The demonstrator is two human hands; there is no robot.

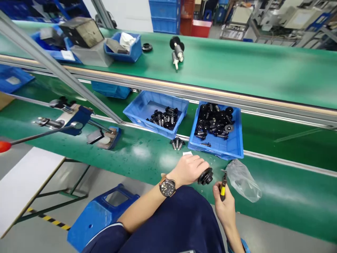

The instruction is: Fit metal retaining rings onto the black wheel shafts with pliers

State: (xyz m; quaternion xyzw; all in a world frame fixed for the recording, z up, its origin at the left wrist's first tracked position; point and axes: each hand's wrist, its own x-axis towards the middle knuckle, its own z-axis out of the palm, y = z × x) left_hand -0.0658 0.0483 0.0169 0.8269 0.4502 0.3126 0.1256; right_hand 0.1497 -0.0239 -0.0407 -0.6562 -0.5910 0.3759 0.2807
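Note:
My left hand (189, 169), a watch on its wrist, is closed around a round, flanged black part (205, 176) just above the bench's front edge. To its right, my right hand (224, 208) grips small pliers (223, 186) with black and yellow handles. Their narrow jaws point up and away from me, a short gap from the black part. A clear plastic bag (243, 180) lies beside the pliers. Tiny rings are scattered on the bench near my hands. Beyond my left hand, several black parts with metal shafts (177, 143) lie together on the green surface.
Two blue bins, left (155, 102) and right (216, 149), hold many black parts. A lever press (76, 121) with a red knob stands left. Overhead, a green shelf (250, 66) crosses the bench, carrying shafted parts (178, 51) and boxes. A blue stool (102, 211) stands below left.

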